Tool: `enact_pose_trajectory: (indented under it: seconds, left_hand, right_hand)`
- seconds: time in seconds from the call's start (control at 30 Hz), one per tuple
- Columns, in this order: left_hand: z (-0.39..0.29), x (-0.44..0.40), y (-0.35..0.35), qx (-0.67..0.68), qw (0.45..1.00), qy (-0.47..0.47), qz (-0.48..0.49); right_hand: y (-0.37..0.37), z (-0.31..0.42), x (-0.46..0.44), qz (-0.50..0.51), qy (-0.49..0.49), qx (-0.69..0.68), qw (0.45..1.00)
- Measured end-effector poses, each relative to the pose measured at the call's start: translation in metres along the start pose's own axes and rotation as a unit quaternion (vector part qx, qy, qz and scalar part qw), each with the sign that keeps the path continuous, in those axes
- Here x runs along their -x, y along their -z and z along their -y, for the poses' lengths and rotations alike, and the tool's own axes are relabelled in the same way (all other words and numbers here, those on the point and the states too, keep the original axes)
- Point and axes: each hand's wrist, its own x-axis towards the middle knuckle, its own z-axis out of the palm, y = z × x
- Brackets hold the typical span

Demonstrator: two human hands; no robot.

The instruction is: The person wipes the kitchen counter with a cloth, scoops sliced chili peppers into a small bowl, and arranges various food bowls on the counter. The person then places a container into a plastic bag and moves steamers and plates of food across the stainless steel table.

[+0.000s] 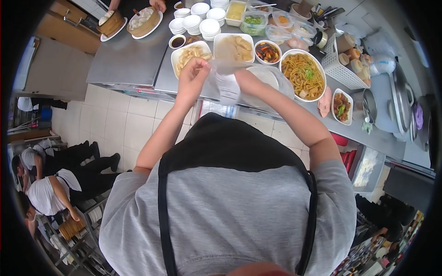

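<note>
My left hand [194, 76] has its thumb and fingers pinched together at the edge of a thin see-through plastic bag [226, 88]. Against the other side of the bag is my right hand [247, 83], its fingers blurred and partly hidden. Beneath my right forearm lies a round white container [263, 79] with clear plastic around it. Just beyond my hands stand a white dish of pale dumplings [192, 54] and a second white dish of dumplings [243, 48]. A bowl of dark sauced food [267, 52] and a large bowl of noodles [302, 75] are to the right.
Stacked small white dishes [200, 21] and clear tubs [253, 23] line the counter's back. A person's hand [158, 4] is near two bamboo steamers [143, 23]. A small meat dish [341, 106] and a white basket [336, 64] stand right. Other people [57, 191] bend over at left.
</note>
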Motion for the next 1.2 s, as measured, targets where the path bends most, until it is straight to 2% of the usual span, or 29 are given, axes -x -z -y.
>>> enact_pose_trajectory:
  seconds: [0.03,0.07,0.1,0.13,0.2,0.23,0.27,0.3,0.37,0.43,0.47,0.53,0.57,0.6,0.63,0.67,0.7,0.73,0.77,0.8,0.87,0.9,0.97,1.0,1.03,1.07,1.1,1.17,1.2]
  left_hand:
    - [-0.003,-0.001,0.001,0.022,1.000,0.001,0.018]
    - [-0.006,-0.005,0.003,0.043,0.999,0.000,0.032]
    - [-0.007,-0.008,0.006,0.041,0.999,-0.011,0.027]
    - [-0.004,-0.011,0.008,0.075,0.996,0.025,0.039]
    - [-0.009,-0.016,0.013,0.173,0.977,0.100,0.068]
    - [-0.012,-0.020,0.016,0.177,0.975,0.115,0.076]
    - [-0.015,-0.023,0.017,0.181,0.971,0.131,0.087]
    - [-0.021,-0.024,0.015,0.187,0.969,0.139,0.087]
    - [-0.017,-0.034,0.016,0.185,0.965,0.139,0.121]
    - [-0.029,-0.037,0.004,0.155,0.973,0.109,0.134]
    - [-0.037,-0.037,-0.005,0.124,0.976,0.089,0.153]
    - [-0.065,-0.030,-0.029,0.136,0.958,0.045,0.247]
    - [-0.057,-0.026,-0.049,0.101,0.959,-0.030,0.264]
    - [-0.048,-0.020,-0.068,0.065,0.953,-0.103,0.279]
    - [-0.050,-0.013,-0.083,0.063,0.954,-0.108,0.271]
    - [-0.056,-0.007,-0.095,-0.051,0.956,-0.153,0.244]
    - [-0.063,-0.005,-0.101,-0.165,0.943,-0.192,0.214]
    - [-0.069,-0.010,-0.099,-0.169,0.944,-0.193,0.205]
    - [-0.076,-0.020,-0.094,-0.193,0.940,-0.204,0.193]
    - [-0.086,-0.030,-0.086,-0.216,0.935,-0.215,0.181]
    - [-0.125,-0.043,-0.051,-0.247,0.934,-0.198,0.167]
    - [-0.139,-0.048,-0.031,-0.261,0.935,-0.187,0.154]
    - [-0.174,-0.057,0.014,-0.265,0.937,-0.194,0.117]
    - [-0.181,-0.066,0.038,-0.269,0.929,-0.240,0.086]
    - [-0.196,-0.071,0.058,-0.239,0.951,-0.182,0.071]
    - [-0.204,-0.078,0.077,-0.232,0.948,-0.214,0.034]
    - [-0.215,-0.084,0.094,-0.223,0.956,-0.192,0.005]
    - [-0.224,-0.102,0.123,-0.226,0.948,-0.213,-0.074]
    - [-0.226,-0.114,0.134,-0.141,0.966,-0.214,-0.032]
  right_hand:
    - [-0.002,0.003,0.002,0.030,-0.036,0.013,0.999]
    - [0.005,0.003,0.004,0.027,-0.031,0.018,0.999]
    - [0.023,0.018,0.008,0.011,0.006,0.084,0.996]
    - [0.038,0.026,0.013,-0.006,0.047,0.151,0.987]
    - [0.070,0.017,0.030,0.111,-0.009,0.357,0.928]
    - [0.081,0.013,0.043,0.140,-0.051,0.387,0.910]
    - [0.090,0.018,0.050,0.274,-0.148,0.464,0.829]
    - [0.093,0.011,0.066,0.249,-0.112,0.489,0.829]
    - [0.118,0.049,0.083,0.241,-0.050,0.402,0.882]
    - [0.146,0.084,0.084,0.293,-0.093,0.226,0.924]
    - [0.150,0.089,0.083,0.293,-0.087,0.232,0.924]
    - [0.157,0.092,0.081,0.167,0.001,0.029,0.986]
    - [0.156,0.093,0.079,0.169,0.008,0.035,0.985]
    - [0.152,0.095,0.075,0.115,0.004,0.048,0.992]
    - [0.148,0.096,0.073,0.062,-0.001,0.059,0.996]
    - [0.147,0.098,0.072,0.066,0.008,0.062,0.996]
    - [0.146,0.098,0.071,0.020,0.048,0.093,0.994]
    - [0.145,0.099,0.070,-0.027,0.088,0.121,0.988]
    - [0.148,0.104,0.070,-0.072,0.087,0.098,0.989]
    - [0.155,0.107,0.070,-0.067,0.095,0.098,0.988]
    - [0.169,0.112,0.068,-0.253,0.127,0.101,0.954]
    - [0.175,0.112,0.069,-0.246,0.132,0.097,0.955]
    - [0.187,0.104,0.072,-0.319,0.104,0.046,0.941]
    - [0.187,0.099,0.071,-0.315,0.103,0.044,0.942]
    - [0.186,0.093,0.070,-0.325,0.091,0.048,0.940]
    - [0.184,0.089,0.069,-0.334,0.078,0.054,0.938]
    - [0.180,0.084,0.067,-0.331,0.075,0.066,0.938]
    - [0.168,0.084,0.062,-0.329,0.044,0.068,0.941]
    - [0.159,0.084,0.061,-0.328,0.015,0.070,0.942]
